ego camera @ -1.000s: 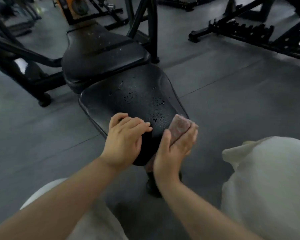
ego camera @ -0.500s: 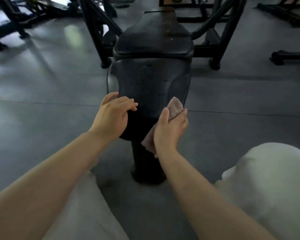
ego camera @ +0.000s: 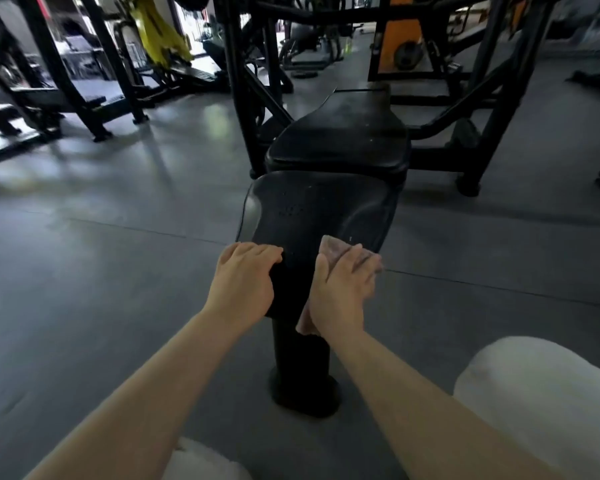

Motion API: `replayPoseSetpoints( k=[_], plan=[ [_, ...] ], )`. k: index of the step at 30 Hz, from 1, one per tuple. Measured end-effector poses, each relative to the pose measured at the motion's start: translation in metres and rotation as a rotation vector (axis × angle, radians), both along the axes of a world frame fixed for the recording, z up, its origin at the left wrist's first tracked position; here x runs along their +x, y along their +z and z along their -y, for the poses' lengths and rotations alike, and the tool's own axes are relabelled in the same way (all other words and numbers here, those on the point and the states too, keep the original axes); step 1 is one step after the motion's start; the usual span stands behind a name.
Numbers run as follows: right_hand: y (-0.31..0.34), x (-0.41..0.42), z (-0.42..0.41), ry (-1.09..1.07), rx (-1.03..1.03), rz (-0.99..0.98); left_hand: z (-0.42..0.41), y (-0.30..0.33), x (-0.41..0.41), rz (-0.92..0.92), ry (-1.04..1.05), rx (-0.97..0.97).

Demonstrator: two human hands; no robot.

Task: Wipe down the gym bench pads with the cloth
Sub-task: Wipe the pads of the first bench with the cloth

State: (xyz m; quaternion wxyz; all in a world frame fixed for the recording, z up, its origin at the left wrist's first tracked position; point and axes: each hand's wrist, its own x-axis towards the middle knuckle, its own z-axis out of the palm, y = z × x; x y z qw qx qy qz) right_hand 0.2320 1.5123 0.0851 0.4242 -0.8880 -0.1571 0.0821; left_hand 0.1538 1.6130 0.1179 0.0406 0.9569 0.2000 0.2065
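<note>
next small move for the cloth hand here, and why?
Probably sweep the right hand, which presses the cloth on the seat pad's near right edge, forward and left: droplets still speckle the pad ahead. The left hand steadies the near left edge.

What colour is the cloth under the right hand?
Pale pink cloth, seen in the head view, the only one.
</note>
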Motion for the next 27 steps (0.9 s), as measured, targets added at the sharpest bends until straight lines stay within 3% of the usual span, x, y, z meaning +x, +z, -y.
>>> replayPoseSetpoints(
  k=[5, 13, 20, 27],
  plan=[
    [0.007, 0.026, -0.001, -0.012, -0.025, -0.004, 0.017, 0.005, 0.013, 0.057, -0.013, -0.027],
    [0.003, 0.090, -0.015, -0.055, -0.045, -0.122, 0.035, 0.013, 0.050, -0.044, -0.071, -0.014],
    [0.015, 0.162, -0.018, -0.091, 0.004, -0.016, 0.031, 0.024, 0.099, -0.200, -0.042, 0.055],
    [0.009, 0.194, -0.013, 0.064, 0.062, 0.068, 0.044, 0.029, 0.122, -0.281, -0.015, 0.104]
  ],
)
